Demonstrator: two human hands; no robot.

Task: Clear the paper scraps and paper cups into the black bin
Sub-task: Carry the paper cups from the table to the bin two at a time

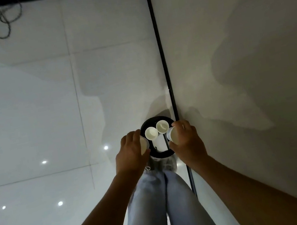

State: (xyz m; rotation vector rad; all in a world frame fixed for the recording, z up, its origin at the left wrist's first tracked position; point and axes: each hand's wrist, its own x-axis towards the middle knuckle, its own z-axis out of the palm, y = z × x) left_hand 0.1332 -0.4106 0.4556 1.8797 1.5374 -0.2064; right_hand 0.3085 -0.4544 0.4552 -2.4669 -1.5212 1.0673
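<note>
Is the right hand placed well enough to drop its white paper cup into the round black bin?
Probably yes. The right hand grips its white paper cup at the round black bin's rim, with open space left beside two cups already inside.

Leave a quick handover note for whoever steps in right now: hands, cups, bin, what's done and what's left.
Left hand grips a paper cup at the black bin's left rim.
Right hand grips another cup over the right rim.
Done: two cups already lie in the bin.
Left: drop both held cups in. No paper scraps are visible from here, so check elsewhere.
</note>
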